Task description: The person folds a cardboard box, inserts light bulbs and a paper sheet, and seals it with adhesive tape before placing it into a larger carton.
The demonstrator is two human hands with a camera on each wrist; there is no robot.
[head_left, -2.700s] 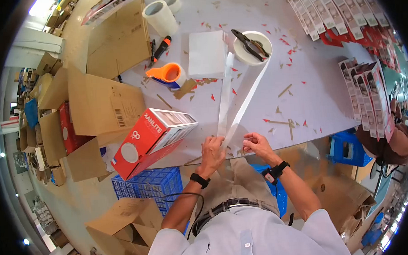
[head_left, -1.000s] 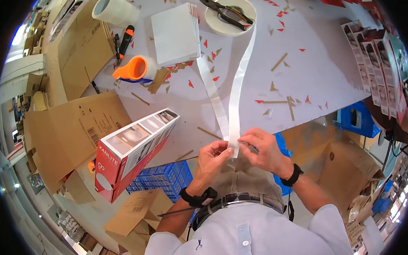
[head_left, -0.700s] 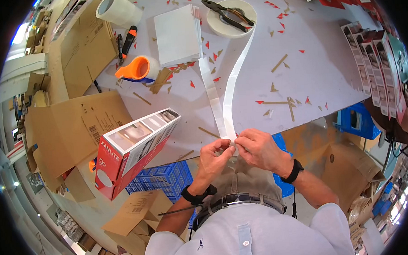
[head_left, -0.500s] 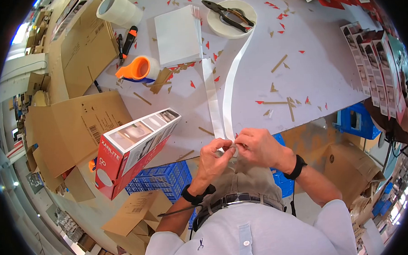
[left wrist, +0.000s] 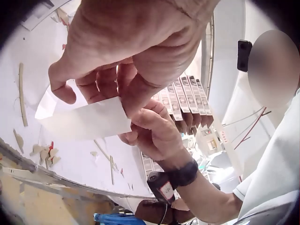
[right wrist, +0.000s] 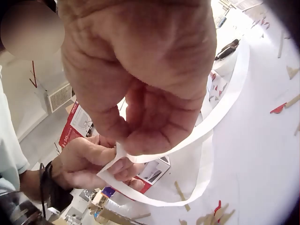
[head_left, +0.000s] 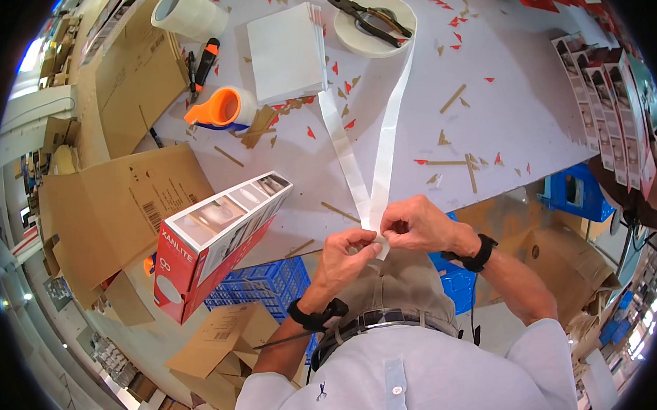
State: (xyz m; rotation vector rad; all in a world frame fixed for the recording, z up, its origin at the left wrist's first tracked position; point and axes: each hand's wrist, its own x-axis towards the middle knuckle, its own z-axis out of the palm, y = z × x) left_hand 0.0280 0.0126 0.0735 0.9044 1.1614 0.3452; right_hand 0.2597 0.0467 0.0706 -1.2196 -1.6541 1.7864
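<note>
White strip (head_left: 386,155), its two long limbs running forward over the table (head_left: 522,116), converges near the table's edge, where left hand (head_left: 342,257) and right hand (head_left: 421,226), equally close, both pinch it.

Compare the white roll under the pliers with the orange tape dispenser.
The white roll looks wider than the orange tape dispenser, which is orange and blue. The roll bears the pliers, the dispenser no tool. The roll's strip runs to the left hand and right hand; no pulled-out tape shows on the dispenser. Both rest on the table.
</note>
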